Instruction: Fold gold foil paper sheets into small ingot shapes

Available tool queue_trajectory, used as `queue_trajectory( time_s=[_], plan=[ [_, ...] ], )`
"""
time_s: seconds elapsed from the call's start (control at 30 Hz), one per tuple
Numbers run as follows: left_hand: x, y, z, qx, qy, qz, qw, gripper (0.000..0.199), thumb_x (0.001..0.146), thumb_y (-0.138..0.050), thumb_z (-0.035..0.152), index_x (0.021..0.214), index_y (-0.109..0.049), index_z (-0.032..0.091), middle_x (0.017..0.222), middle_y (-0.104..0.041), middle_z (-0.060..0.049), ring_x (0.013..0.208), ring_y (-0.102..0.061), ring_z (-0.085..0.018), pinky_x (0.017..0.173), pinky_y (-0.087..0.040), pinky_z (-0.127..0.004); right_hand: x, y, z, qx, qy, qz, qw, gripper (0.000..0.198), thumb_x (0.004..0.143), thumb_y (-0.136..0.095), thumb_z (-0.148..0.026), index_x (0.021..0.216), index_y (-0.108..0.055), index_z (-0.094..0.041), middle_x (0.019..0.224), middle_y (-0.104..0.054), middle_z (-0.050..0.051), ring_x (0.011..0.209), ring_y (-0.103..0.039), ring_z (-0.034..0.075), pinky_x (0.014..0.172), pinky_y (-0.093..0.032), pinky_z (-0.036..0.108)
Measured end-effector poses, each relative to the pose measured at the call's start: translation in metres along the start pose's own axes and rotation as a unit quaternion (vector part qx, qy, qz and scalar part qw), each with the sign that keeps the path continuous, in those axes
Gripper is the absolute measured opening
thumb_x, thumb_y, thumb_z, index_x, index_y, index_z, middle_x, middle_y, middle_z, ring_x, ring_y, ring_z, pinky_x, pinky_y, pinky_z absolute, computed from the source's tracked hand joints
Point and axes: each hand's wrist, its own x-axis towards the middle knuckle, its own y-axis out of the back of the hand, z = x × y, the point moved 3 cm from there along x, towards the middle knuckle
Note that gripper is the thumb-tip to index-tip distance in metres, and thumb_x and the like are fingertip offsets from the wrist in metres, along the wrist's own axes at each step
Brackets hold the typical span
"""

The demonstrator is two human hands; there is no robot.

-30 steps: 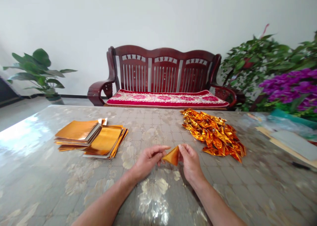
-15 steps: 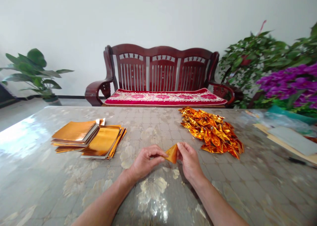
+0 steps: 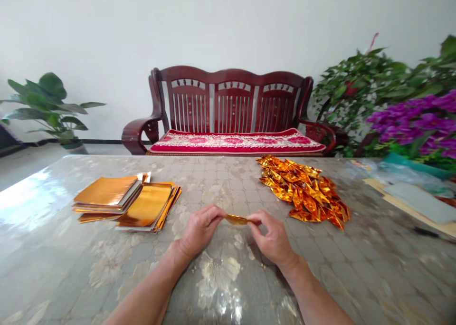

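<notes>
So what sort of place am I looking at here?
Most likely a living room in someone's home, though I can't be certain. A carved dark-wood settee bears a red-and-white floral seat cover, and a leafy potted plant stands at the left.

Glossy foil-like piece (image 3: 236, 220); crinkly, shiny pile (image 3: 309, 192); smooth sheets (image 3: 106, 190); polished wooden bench (image 3: 233, 91); cloth cover (image 3: 235, 140).
</notes>
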Motion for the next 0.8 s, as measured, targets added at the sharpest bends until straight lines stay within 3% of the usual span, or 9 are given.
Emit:
queue_trajectory(
  time_s=[0.17,0.8],
  plan=[
    [0.0000,0.0003,-0.0035,0.045,-0.018,-0.032,0.998,0.018,0.098,-0.049,0.022,0.092,-0.066,0.021,0.085,-0.068,-0.002,0.079,-0.063,-0.012,0.073,-0.047,-0.022,-0.0019,0.0003,-0.0001,-0.051,0.081,-0.056,0.994,0.024,0.089,-0.051,-0.007,0.095,-0.068,-0.023,0.077,-0.064,0.002,0.072,-0.061,0.014,0.067,-0.045,0.024],
    [0.0009,-0.0007,-0.0017,0.042,-0.014,-0.112,0.993,0.015,0.098,-0.049,0.022,0.096,-0.064,0.023,0.087,-0.066,0.001,0.082,-0.063,-0.012,0.075,-0.045,-0.021,-0.0003,0.0015,0.0063,-0.072,0.025,-0.131,0.988,0.026,0.087,-0.059,-0.010,0.104,-0.073,-0.026,0.085,-0.071,0.001,0.078,-0.066,0.016,0.070,-0.047,0.025]
  ],
)
